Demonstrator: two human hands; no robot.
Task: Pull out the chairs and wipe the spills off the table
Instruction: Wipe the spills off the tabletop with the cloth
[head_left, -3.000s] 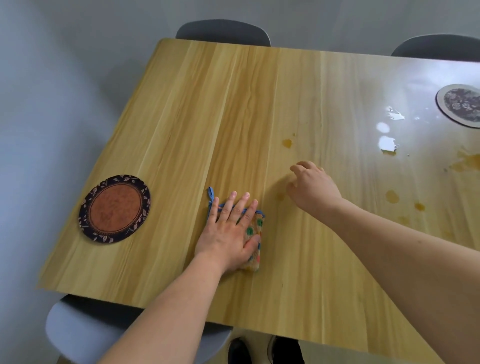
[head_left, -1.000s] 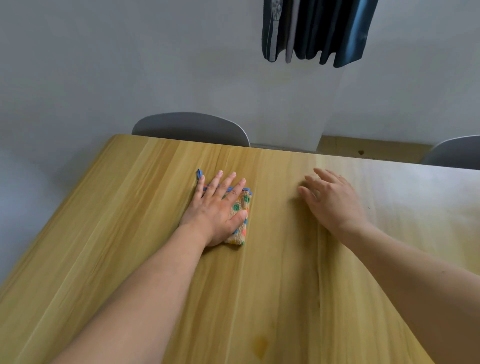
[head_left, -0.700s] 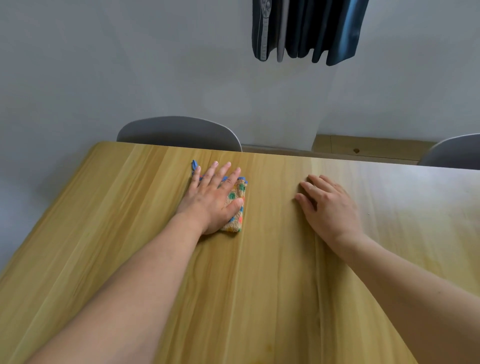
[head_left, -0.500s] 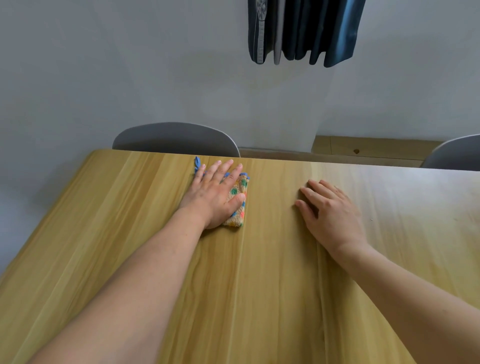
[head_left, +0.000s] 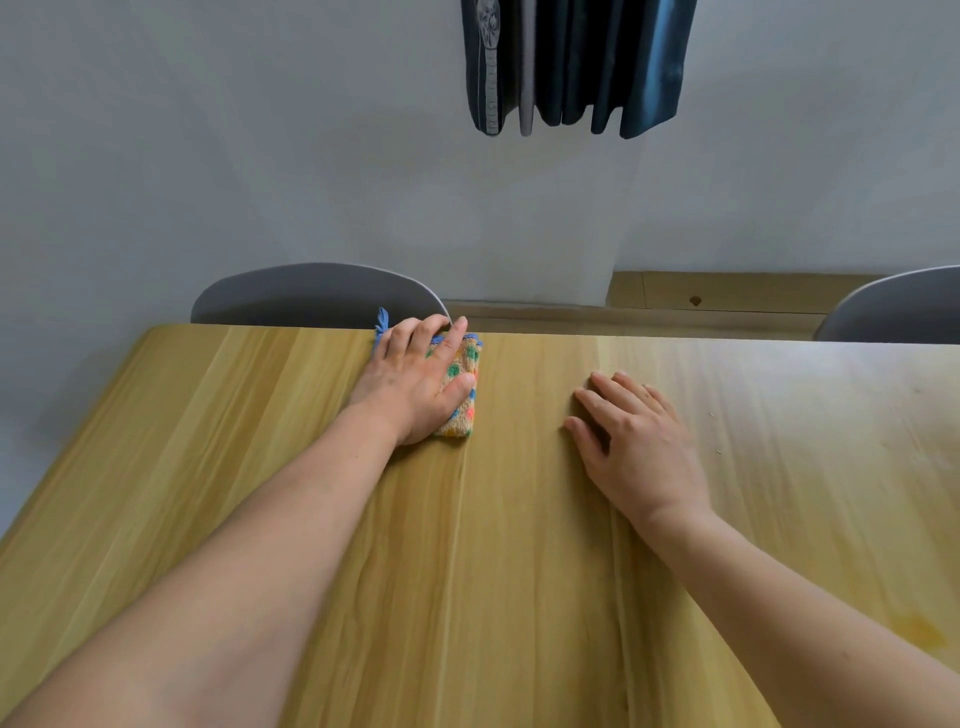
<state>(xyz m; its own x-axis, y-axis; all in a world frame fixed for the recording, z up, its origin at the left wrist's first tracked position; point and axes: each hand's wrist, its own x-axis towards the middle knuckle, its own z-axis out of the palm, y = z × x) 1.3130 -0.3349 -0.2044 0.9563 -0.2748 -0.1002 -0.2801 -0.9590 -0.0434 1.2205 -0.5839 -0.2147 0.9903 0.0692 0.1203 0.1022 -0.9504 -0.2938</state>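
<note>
My left hand (head_left: 415, 382) presses flat on a folded, colourfully dotted cloth (head_left: 464, 392) with a blue loop, right at the far edge of the wooden table (head_left: 260, 467); the fingertips curl over that edge. My right hand (head_left: 636, 447) lies palm down on the bare wood to the right of the cloth, fingers apart, holding nothing. A faint yellowish stain (head_left: 922, 631) shows on the table at the lower right. A grey chair (head_left: 311, 296) stands tucked in just behind the cloth, and a second grey chair (head_left: 898, 309) at the far right.
A pale wall runs behind the table, with dark garments (head_left: 571, 62) hanging from above. A low wooden ledge (head_left: 727, 299) lies along the wall between the two chairs.
My left hand has slid the cloth away from me up to the table's far edge. My right hand has stayed flat on the wood. The view has tilted up toward the wall.
</note>
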